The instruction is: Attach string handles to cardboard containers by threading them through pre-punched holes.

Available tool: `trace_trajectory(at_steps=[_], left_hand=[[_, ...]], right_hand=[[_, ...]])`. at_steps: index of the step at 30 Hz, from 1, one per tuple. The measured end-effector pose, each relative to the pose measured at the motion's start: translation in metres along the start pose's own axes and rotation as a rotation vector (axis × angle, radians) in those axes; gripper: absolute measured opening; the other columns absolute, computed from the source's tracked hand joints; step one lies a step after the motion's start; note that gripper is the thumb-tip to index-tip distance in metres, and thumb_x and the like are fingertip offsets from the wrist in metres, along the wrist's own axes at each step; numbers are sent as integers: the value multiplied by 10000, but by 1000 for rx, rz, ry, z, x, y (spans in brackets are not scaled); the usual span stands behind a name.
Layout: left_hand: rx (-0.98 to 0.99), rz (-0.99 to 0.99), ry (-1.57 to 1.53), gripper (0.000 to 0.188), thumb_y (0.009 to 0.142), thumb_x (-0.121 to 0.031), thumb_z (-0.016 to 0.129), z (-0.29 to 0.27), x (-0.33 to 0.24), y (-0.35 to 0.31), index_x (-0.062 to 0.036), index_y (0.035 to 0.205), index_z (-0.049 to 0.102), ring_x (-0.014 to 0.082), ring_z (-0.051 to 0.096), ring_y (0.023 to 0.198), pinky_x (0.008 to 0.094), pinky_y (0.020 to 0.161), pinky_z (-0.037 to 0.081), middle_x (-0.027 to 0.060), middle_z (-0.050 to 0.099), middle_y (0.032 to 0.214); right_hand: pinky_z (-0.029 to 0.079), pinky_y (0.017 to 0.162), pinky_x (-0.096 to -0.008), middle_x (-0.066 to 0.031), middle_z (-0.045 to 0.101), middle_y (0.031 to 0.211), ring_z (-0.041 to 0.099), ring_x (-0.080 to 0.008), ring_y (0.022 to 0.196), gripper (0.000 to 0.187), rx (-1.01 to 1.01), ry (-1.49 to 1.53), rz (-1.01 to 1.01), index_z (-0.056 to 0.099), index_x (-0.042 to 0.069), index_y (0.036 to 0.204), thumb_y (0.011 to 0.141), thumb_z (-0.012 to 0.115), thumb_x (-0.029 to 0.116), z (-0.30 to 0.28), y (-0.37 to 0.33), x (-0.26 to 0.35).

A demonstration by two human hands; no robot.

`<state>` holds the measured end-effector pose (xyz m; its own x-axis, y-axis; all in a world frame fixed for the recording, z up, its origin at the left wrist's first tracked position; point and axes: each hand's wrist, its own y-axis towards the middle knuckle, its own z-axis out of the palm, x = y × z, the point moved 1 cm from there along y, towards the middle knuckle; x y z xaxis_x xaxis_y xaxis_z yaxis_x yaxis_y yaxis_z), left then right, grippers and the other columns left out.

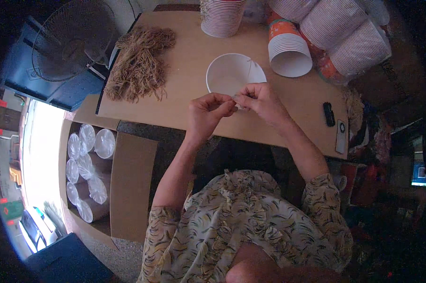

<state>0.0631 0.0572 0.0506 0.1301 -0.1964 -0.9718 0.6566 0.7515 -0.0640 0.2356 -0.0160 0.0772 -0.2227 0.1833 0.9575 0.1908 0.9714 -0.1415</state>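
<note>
My left hand (207,113) and my right hand (265,104) meet fingertip to fingertip over the near edge of the table. Both are closed in a pinch. Whatever lies between the fingertips is too small to make out. Just beyond them a white paper bucket (227,73) rests tilted, its mouth facing me, and my right fingers overlap its near rim. A thin strand (249,70) shows against the bucket's inside, near the upper right of the rim. To the left lies a heap of brown twine pieces (144,63).
Nested paper buckets (290,56) lie at the back right, beside bagged stacks (338,33). Another stack (222,18) stands at the back. A black object (328,114) and a white remote (340,137) lie at the right edge. Left are an open carton (133,186) of wrapped stacks and a fan (74,47).
</note>
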Motion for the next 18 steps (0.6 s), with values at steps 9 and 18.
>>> trace_trajectory(at_steps=[9,18], left_hand=[[86,17,-27,145,911,-98,696,-8,9,4,20,996,693,143,682,819,263,731,533,78,722,884],[78,-27,-1,136,900,-81,707,-6,6,4,23,984,685,116,674,791,252,744,545,65,715,869]], right_hand=[[469,520,-265,-26,615,668,571,-89,575,177,-144,-138,-184,626,-23,997,978,556,138,-3,7,6],[434,487,-241,-26,615,673,545,-71,544,135,144,21,38,624,-26,968,918,655,96,-9,2,6]])
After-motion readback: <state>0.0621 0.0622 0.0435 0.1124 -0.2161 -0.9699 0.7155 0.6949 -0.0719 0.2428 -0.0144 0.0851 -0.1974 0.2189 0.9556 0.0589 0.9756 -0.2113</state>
